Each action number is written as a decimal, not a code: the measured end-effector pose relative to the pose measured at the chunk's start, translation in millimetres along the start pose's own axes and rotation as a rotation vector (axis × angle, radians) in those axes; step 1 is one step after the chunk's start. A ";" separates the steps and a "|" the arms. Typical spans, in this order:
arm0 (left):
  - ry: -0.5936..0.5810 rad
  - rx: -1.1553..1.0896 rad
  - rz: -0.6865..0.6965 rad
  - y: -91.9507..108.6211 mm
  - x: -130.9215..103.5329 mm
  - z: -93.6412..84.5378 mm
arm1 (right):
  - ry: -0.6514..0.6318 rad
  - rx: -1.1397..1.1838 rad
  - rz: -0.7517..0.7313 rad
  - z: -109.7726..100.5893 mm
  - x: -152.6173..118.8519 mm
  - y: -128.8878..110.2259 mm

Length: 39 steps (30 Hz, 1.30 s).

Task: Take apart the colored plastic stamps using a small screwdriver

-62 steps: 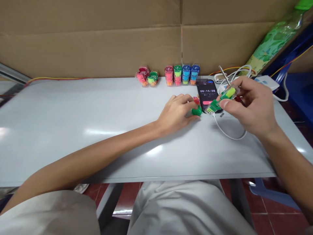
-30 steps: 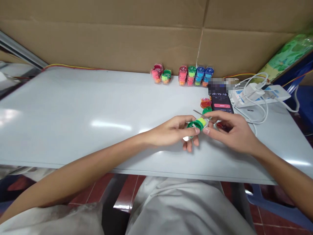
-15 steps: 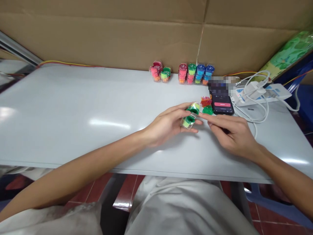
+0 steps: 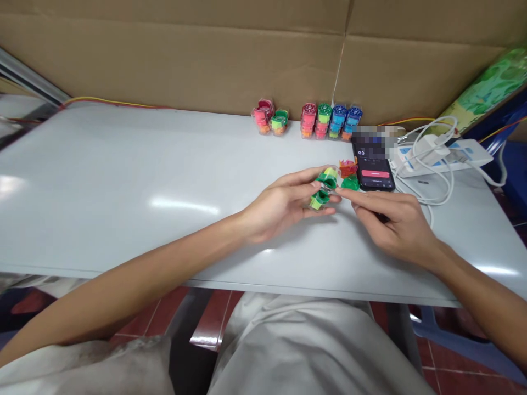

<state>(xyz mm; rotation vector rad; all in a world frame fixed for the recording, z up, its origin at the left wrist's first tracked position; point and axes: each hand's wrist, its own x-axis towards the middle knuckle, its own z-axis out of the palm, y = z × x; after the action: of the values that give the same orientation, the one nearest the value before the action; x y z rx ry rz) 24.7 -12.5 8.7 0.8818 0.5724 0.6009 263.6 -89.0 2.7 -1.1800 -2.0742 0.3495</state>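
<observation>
- Left hand [image 4: 284, 208] holds one green case [image 4: 329, 180]; right hand [image 4: 393, 219] curled, contents unclear.
- Four cases [image 4: 324, 116] behind, two cases [image 4: 264, 116] farther left.
- One phone [image 4: 374, 174], one power strip [image 4: 473, 153].

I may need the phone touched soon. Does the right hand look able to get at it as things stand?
Probably yes: the phone lies just beyond the right hand, with nothing seen blocking the way. That hand is at the green case, though, so it may be busy.

1. We find the upper screen of the phone [image 4: 374, 174] pixelated.
2. Left of it, we see the left hand [image 4: 282, 203] partly hiding the green case [image 4: 328, 180].
3. Below it, we cannot see inside the right hand [image 4: 397, 219].
4. Right of it, we have the bottle [image 4: 489, 93] cut off.
</observation>
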 end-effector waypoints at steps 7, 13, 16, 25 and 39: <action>-0.019 0.207 0.143 -7.8 3.1 -9.5 | -0.008 0.017 0.091 -3.1 0.0 -1.7; -0.034 0.524 0.331 -4.7 1.1 -12.1 | -0.131 0.741 0.669 -8.3 6.7 -1.2; -0.013 0.569 0.379 -4.5 -1.5 -9.7 | -0.190 0.958 0.845 -7.5 8.1 -2.5; 0.055 0.524 0.158 -6.7 -4.6 -3.0 | 0.203 -0.225 -0.023 -5.2 -10.1 -3.7; 0.028 0.309 0.157 -15.3 -2.7 1.4 | 0.304 0.040 0.322 -28.3 6.1 -8.5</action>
<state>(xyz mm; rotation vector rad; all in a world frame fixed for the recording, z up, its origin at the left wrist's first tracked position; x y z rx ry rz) 27.5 -22.7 -2.7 1.2197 0.6353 0.6783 276.0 -91.6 30.0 -1.4480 -1.6131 0.3358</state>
